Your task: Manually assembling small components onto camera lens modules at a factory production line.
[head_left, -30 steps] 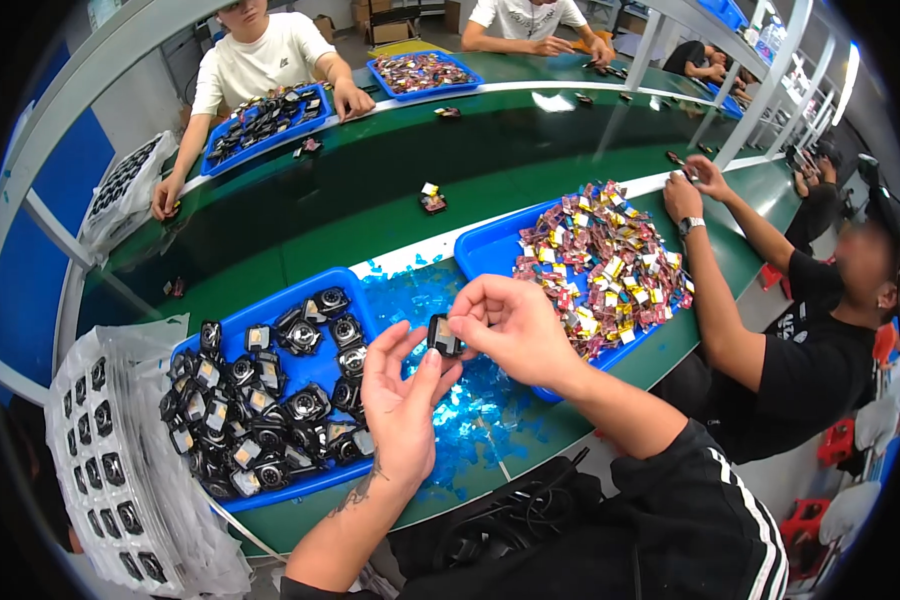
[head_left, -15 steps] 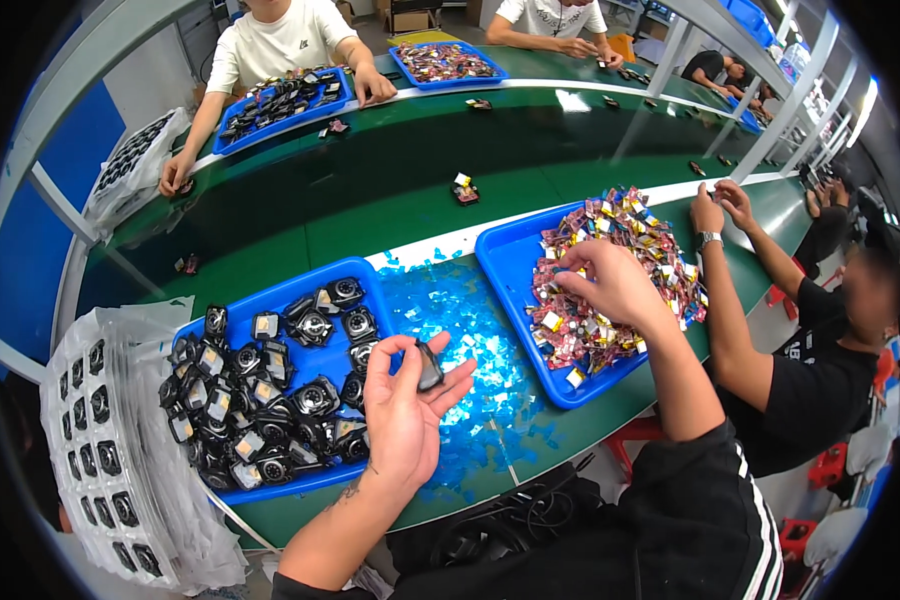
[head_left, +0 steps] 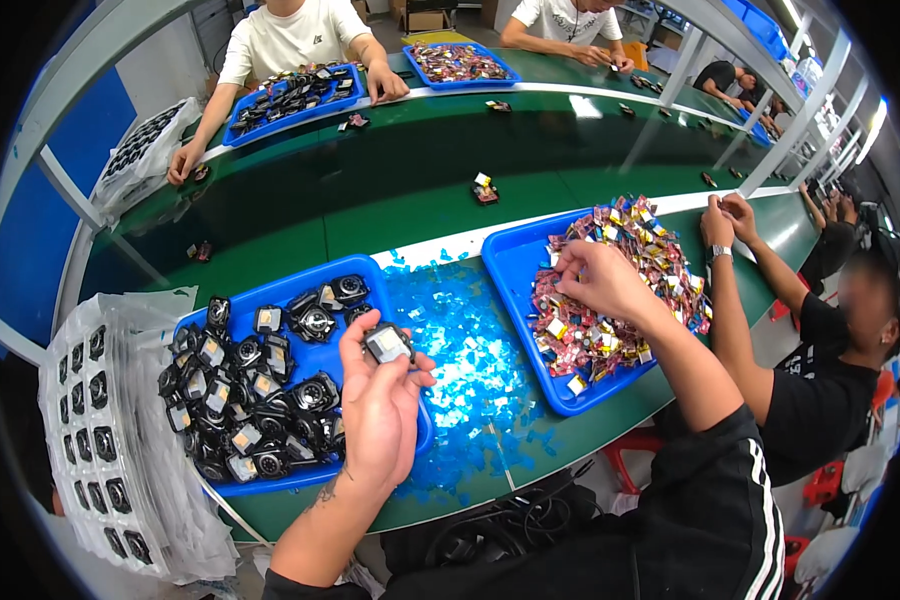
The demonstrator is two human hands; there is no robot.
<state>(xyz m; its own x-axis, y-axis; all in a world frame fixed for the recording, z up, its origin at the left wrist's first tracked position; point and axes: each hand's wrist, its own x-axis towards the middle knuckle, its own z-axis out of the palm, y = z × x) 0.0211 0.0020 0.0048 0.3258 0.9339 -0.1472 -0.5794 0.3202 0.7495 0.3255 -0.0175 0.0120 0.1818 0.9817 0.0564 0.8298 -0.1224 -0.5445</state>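
Small black square component (head_left: 388,343) with a pale face, pinched between the thumb and fingertips of my left hand (head_left: 378,400), held above the right end of the blue tray of black parts (head_left: 270,385) near the front edge of the green bench (head_left: 390,215). My right hand (head_left: 598,283) is down in the second blue tray (head_left: 515,265), to the right, fingers curled closed among the small red, yellow and silver packets (head_left: 620,290); whether they have one gripped I cannot tell. Between the two trays lies a drift of blue film scraps (head_left: 470,350). My judgement: the component is picked up and ready, its mating packet is being fetched, joining is not yet done, and the many black parts in the tray suggest much work left. At the left edge, bagged trays (head_left: 110,440) hold rows of similar parts.
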